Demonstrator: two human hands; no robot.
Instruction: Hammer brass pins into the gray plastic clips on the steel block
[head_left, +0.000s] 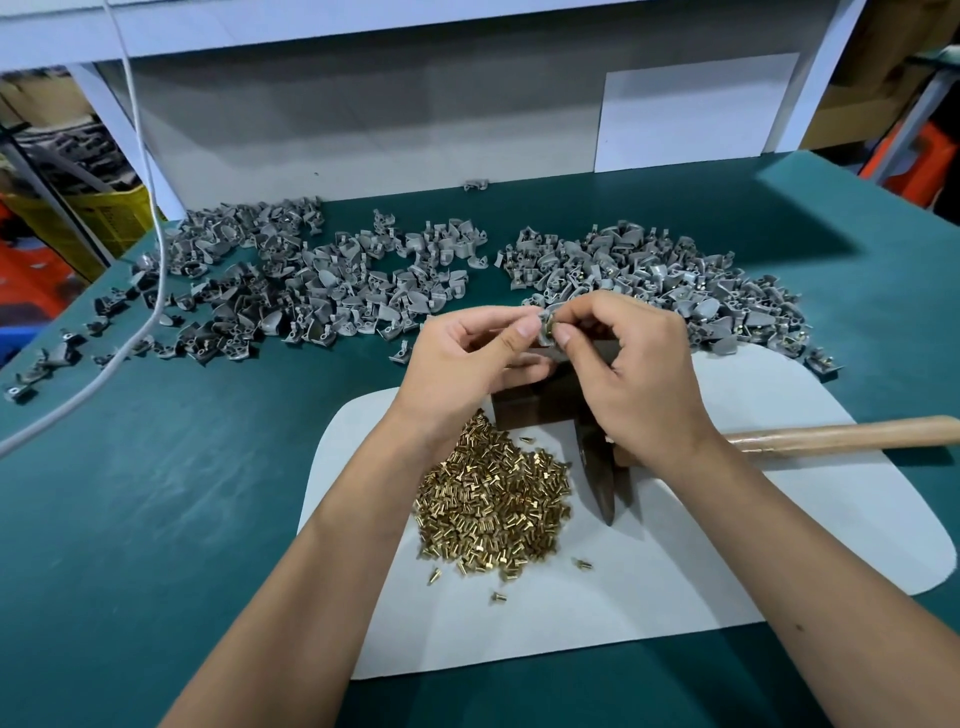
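Observation:
My left hand (478, 358) and my right hand (634, 374) meet above the dark steel block (540, 402). Between their fingertips sits one gray plastic clip (545, 325) with a brass pin (555, 328) at it; the left hand pinches the clip, the right thumb and forefinger pinch the pin. A heap of brass pins (493, 499) lies on the white mat (727, 545) below my left wrist. The hammer lies on the mat, its dark head (602, 483) under my right wrist and its wooden handle (841, 434) pointing right.
A large pile of gray clips (291, 286) spreads over the green table at the left, and another pile with brass showing in it (660, 280) lies at the right. A white cable (156, 249) hangs down over the left pile. A white wall panel (363, 119) closes the back.

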